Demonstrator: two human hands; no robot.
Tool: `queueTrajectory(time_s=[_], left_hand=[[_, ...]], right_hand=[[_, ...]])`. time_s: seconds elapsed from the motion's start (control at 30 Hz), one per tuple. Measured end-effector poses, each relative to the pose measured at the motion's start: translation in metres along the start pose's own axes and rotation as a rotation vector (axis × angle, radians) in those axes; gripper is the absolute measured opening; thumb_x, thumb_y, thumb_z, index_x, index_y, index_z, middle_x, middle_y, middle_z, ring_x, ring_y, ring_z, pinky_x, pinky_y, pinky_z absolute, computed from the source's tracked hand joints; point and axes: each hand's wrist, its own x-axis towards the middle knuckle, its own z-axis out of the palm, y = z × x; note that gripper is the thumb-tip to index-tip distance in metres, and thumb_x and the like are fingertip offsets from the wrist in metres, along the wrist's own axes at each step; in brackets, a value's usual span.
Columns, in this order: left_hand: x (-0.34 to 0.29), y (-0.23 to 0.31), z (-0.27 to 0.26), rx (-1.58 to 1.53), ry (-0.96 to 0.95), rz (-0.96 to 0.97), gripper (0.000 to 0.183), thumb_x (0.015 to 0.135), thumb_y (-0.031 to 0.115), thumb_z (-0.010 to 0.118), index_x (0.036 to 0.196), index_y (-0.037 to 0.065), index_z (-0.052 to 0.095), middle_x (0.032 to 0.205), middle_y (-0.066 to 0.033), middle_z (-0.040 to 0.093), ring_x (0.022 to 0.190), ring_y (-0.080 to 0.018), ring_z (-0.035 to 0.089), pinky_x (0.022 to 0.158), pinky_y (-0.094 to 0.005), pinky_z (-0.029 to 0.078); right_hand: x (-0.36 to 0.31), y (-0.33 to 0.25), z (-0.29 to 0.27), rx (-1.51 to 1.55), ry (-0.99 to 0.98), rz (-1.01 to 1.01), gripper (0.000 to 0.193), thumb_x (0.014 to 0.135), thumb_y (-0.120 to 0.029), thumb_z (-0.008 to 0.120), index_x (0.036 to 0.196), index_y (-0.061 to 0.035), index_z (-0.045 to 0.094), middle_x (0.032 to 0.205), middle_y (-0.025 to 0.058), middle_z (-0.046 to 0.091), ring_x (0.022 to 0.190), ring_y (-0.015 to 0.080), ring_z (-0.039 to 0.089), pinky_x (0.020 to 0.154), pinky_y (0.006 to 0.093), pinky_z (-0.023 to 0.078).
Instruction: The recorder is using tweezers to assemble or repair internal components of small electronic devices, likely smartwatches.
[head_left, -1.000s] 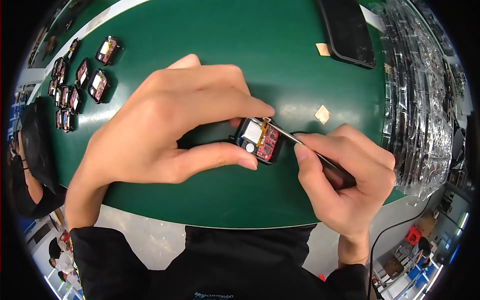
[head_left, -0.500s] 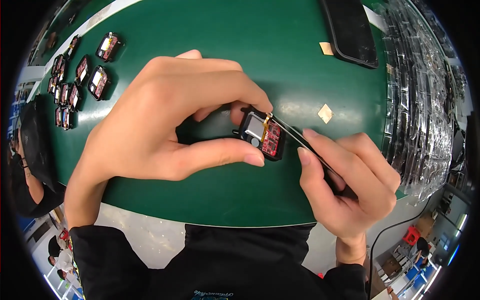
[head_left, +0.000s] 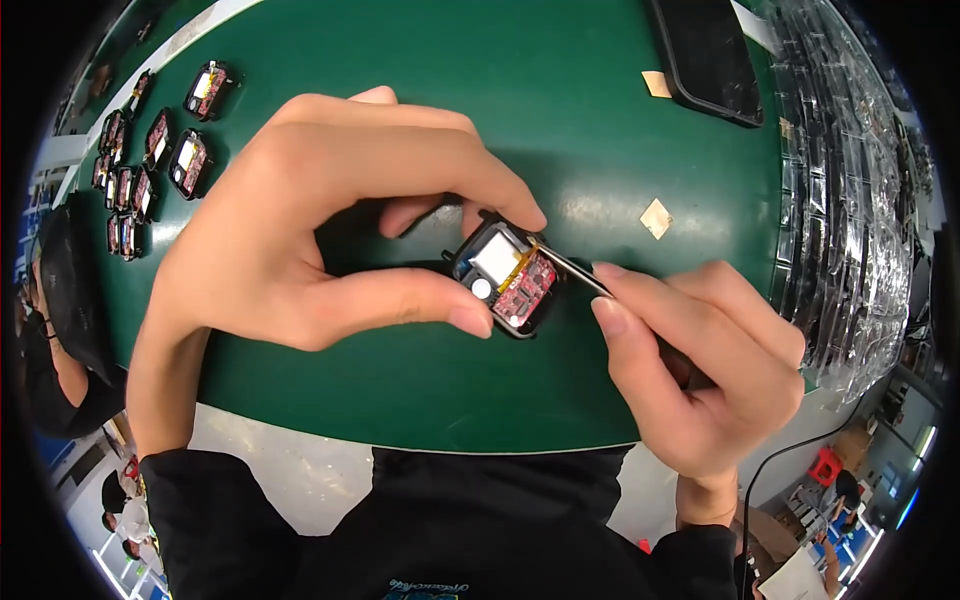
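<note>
My left hand (head_left: 330, 220) grips a small black device housing (head_left: 505, 275) between its thumb and index finger, above the green tabletop. Inside the housing lie a silvery-white battery, a red circuit board, a round white part and a strip of amber tape. In my right hand (head_left: 700, 365) is a pair of metal tweezers (head_left: 572, 268), pinched between thumb and fingers. Their tips reach the upper right edge of the housing, by the amber strip and near my left index fingertip. Whether the tips grip anything is too small to tell.
Several similar open housings (head_left: 190, 163) stand at the far left of the green table (head_left: 450, 400). A black tray-like object (head_left: 708, 60) lies at the far right, a tan square (head_left: 656, 219) nearer. Clear plastic trays (head_left: 840, 210) are stacked along the right edge. Another person's arm (head_left: 65, 370) is at the left.
The housing has turned and shifted slightly left and toward me with my left thumb. The tweezers now lie at a flatter angle, their tips still at its upper right edge.
</note>
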Motion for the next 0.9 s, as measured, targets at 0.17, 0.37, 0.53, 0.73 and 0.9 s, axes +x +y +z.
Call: queueTrajectory(time_s=[0.17, 0.37, 0.53, 0.73, 0.9], left_hand=[[0.0020, -0.0018, -0.0017, -0.025, -0.043, 0.014, 0.062, 0.075, 0.045, 0.096, 0.116, 0.000, 0.084, 0.096, -0.0089, 0.080, 0.065, -0.0136, 0.054, 0.068, -0.0306, 0.036], [0.0036, -0.0007, -0.0006, 0.017, -0.044, 0.034, 0.063, 0.076, 0.049, 0.095, 0.115, 0.001, 0.084, 0.094, -0.0081, 0.079, 0.070, -0.0146, 0.060, 0.066, -0.0308, 0.035], [0.0033, -0.0005, 0.0011, 0.012, -0.038, 0.033, 0.064, 0.075, 0.051, 0.095, 0.114, 0.001, 0.084, 0.092, -0.0072, 0.078, 0.072, -0.0153, 0.062, 0.065, -0.0311, 0.034], [0.0053, -0.0012, 0.0051, -0.010, -0.027, 0.065, 0.060, 0.075, 0.049, 0.095, 0.110, 0.002, 0.084, 0.093, -0.0080, 0.080, 0.075, -0.0186, 0.067, 0.067, -0.0340, 0.035], [0.0064, 0.0004, 0.0023, 0.047, -0.039, 0.140, 0.054, 0.076, 0.046, 0.095, 0.106, 0.002, 0.083, 0.094, -0.0089, 0.082, 0.075, -0.0220, 0.069, 0.068, -0.0368, 0.036]], right_hand=[[-0.0009, 0.0010, -0.0033, 0.020, -0.020, 0.036, 0.024, 0.081, 0.008, 0.086, 0.105, 0.0048, 0.086, 0.075, 0.0057, 0.069, 0.058, 0.0055, 0.054, 0.051, 0.0226, 0.035], [-0.0015, 0.0032, -0.0017, 0.038, -0.017, 0.041, 0.024, 0.081, 0.008, 0.086, 0.104, 0.0053, 0.086, 0.075, 0.0054, 0.068, 0.058, 0.0053, 0.055, 0.051, 0.0224, 0.035], [-0.0012, 0.0009, -0.0009, 0.036, -0.019, 0.057, 0.023, 0.081, 0.009, 0.085, 0.103, 0.0060, 0.085, 0.074, 0.0056, 0.068, 0.057, 0.0055, 0.054, 0.051, 0.0221, 0.035], [-0.0017, 0.0028, -0.0002, 0.039, -0.009, 0.025, 0.023, 0.080, 0.010, 0.085, 0.103, 0.0056, 0.085, 0.074, 0.0051, 0.068, 0.056, 0.0053, 0.054, 0.050, 0.0224, 0.034], [0.0013, 0.0016, 0.0002, 0.040, -0.031, 0.038, 0.025, 0.078, 0.011, 0.084, 0.102, 0.0049, 0.086, 0.073, 0.0050, 0.067, 0.056, 0.0061, 0.053, 0.050, 0.0232, 0.033]])
